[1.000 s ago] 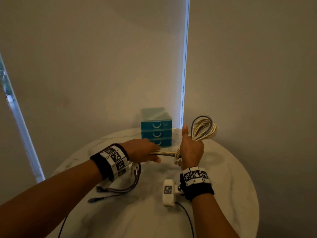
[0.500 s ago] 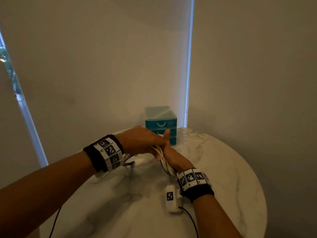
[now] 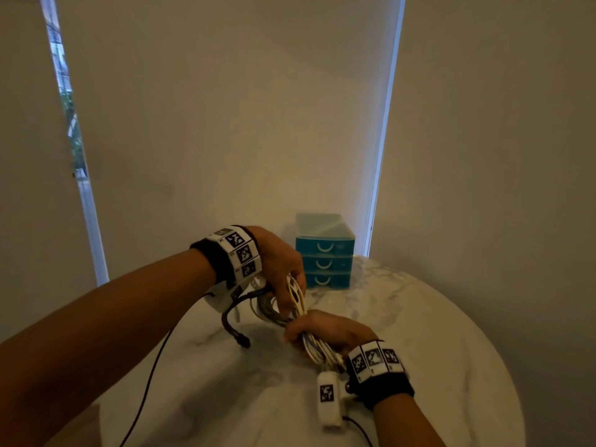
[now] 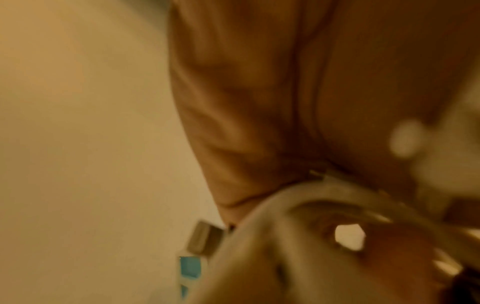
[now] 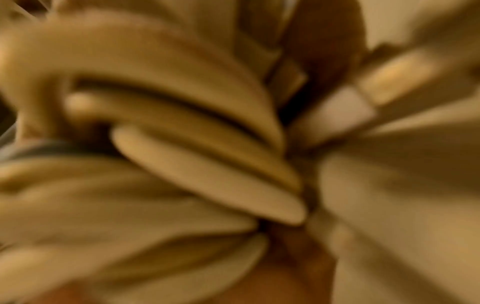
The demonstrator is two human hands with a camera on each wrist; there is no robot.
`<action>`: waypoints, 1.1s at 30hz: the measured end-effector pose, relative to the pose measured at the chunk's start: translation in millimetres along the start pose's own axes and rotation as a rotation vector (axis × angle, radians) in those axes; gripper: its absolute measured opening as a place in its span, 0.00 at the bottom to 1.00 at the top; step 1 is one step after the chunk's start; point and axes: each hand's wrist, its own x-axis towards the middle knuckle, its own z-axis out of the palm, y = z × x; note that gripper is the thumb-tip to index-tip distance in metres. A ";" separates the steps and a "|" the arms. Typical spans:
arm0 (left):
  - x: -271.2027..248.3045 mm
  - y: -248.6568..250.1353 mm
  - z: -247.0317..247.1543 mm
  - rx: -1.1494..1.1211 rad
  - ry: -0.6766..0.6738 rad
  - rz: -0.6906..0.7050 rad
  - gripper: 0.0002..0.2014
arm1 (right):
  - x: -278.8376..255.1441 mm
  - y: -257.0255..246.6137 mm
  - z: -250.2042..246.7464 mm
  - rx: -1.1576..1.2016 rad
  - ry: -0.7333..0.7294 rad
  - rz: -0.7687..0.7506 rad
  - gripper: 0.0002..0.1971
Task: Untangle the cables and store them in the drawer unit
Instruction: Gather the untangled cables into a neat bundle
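A bundle of white and grey cables point(image 3: 298, 306) hangs between both hands over the round marble table point(image 3: 435, 333). My left hand point(image 3: 283, 269) grips the bundle's upper loops from above. My right hand point(image 3: 325, 330) is wrapped round the lower coils. A dark cable point(image 3: 230, 321) with a plug droops from the left hand toward the tabletop. The teal three-drawer unit point(image 3: 324, 251) stands at the table's far edge, all drawers closed. In the left wrist view a white cable point(image 4: 324, 191) passes under the palm; in the right wrist view blurred pale cable coils point(image 5: 182, 123) fill the frame.
A white tagged camera block point(image 3: 329, 396) hangs off the right wrist above the table. A thin black lead point(image 3: 145, 385) trails off the table's near left edge. Closed blinds point(image 3: 225, 124) stand behind the table, with a window strip point(image 3: 64, 91) at the left.
The right hand has brought the coil down from beside the drawer unit to low over the table. The left hand has risen and now grips the bundle's upper loops.
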 end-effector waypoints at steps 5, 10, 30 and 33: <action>5.3 -2.3 -5.3 0.136 0.099 0.026 0.23 | 7.0 -2.5 -8.3 -0.117 0.187 0.024 0.10; -1.7 -14.4 -10.7 0.033 0.296 0.141 0.19 | 9.1 3.9 -11.5 0.099 0.081 0.012 0.15; 8.3 -47.5 21.2 -0.486 0.551 0.087 0.26 | 7.5 5.3 -19.2 0.638 0.202 -0.019 0.34; 22.2 -44.4 29.5 -0.288 0.567 -0.015 0.36 | 6.0 2.3 -14.7 0.591 0.227 -0.028 0.34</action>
